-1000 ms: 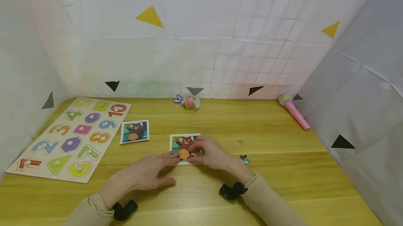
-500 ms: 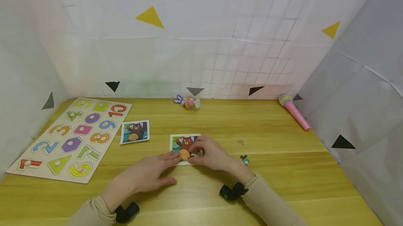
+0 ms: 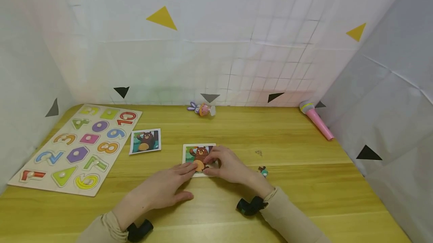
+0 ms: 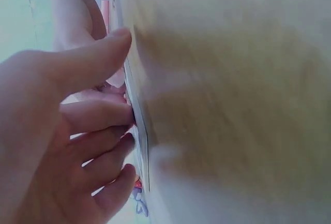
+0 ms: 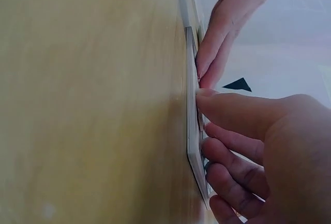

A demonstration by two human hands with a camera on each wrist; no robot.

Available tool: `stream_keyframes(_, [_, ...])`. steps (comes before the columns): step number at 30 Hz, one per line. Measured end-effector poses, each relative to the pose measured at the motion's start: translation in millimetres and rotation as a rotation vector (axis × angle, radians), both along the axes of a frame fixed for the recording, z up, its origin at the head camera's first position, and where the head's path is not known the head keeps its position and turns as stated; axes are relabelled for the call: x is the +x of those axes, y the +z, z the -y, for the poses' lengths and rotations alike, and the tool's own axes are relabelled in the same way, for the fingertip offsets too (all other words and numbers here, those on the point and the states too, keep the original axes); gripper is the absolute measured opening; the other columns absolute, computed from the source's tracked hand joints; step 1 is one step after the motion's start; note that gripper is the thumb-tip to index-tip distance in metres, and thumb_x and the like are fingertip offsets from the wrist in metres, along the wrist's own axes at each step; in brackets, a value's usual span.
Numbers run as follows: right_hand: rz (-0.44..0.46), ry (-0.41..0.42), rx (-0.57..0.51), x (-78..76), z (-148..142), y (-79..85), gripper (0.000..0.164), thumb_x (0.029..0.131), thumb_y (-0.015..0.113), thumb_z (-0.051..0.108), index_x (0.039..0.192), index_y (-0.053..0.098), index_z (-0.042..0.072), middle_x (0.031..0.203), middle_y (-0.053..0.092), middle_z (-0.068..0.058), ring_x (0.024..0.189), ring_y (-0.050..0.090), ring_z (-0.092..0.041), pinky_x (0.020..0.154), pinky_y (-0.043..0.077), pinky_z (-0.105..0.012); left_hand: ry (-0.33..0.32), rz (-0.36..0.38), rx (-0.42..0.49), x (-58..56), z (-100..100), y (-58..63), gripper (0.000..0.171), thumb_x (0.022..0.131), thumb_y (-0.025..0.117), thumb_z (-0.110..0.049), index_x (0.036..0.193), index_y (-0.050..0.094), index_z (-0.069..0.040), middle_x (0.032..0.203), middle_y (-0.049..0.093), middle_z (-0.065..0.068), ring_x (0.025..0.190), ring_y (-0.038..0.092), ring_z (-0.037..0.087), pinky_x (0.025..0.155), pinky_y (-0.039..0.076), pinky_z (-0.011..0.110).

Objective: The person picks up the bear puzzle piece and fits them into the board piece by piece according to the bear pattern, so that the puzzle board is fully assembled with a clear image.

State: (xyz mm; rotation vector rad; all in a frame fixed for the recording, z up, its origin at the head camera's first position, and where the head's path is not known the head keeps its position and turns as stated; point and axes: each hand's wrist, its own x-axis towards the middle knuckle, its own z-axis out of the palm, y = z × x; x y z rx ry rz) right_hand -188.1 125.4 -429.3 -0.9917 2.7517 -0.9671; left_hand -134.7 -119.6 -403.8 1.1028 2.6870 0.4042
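A small jigsaw board (image 3: pixel 184 156) with a brown bear picture lies flat at the middle of the table. My left hand (image 3: pixel 160 188) rests its outstretched fingertips on the bear's tan belly, thumb apart on the near side. From the right, my right hand (image 3: pixel 228 166) pinches a puzzle piece (image 5: pixel 200 119) low over the board's right part, thumb nearest me and curled fingers beyond. These fingers hide much of the piece and of the board's right side. A loose puzzle piece (image 3: pixel 262 171), brown and teal, lies right of the right wrist.
A bear picture card (image 3: pixel 145 141) lies left of the board. Further left is a knobbed number-and-shape board (image 3: pixel 76 143). At the back lie a rabbit-eared toy (image 3: pixel 202 109) and, far right, a pink toy microphone (image 3: pixel 317 120). A small greyish patch (image 3: pixel 258 153) shows behind the loose piece.
My left hand has slid slightly right, its fingertips further over the bear's belly. The right hand keeps its pinch in nearly the same place.
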Motion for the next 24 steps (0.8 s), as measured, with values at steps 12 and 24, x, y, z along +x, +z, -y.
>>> stream_keyframes(12, [0.004, 0.012, -0.021, -0.7, 0, -1.9, 0.009, 0.087, 0.079, 0.025, 0.092, 0.076, 0.019, 0.089, 0.063, 0.003, 0.083, 0.053, -0.016, 0.070, 0.041, -0.025, -0.029, -0.074, 0.022, 0.9, 0, -3.9, 0.064, 0.097, 0.061, -0.048, 0.149, 0.050, -0.012, 0.156, 0.044, 0.007, 0.135, 0.051, 0.028, 0.103, 0.049, 0.048])
stream_keyframes(24, [0.058, 0.073, -0.038, 0.5, -15, 1.0, 0.018, 0.091, 0.075, 0.022, 0.109, 0.075, 0.016, 0.104, 0.064, 0.005, 0.094, 0.056, -0.014, 0.082, 0.048, -0.030, -0.036, -0.076, -0.017, 0.8, -2, -5.7, 0.066, 0.097, 0.059, -0.052, 0.150, 0.049, -0.013, 0.160, 0.038, 0.004, 0.141, 0.044, 0.030, 0.105, 0.048, 0.049])
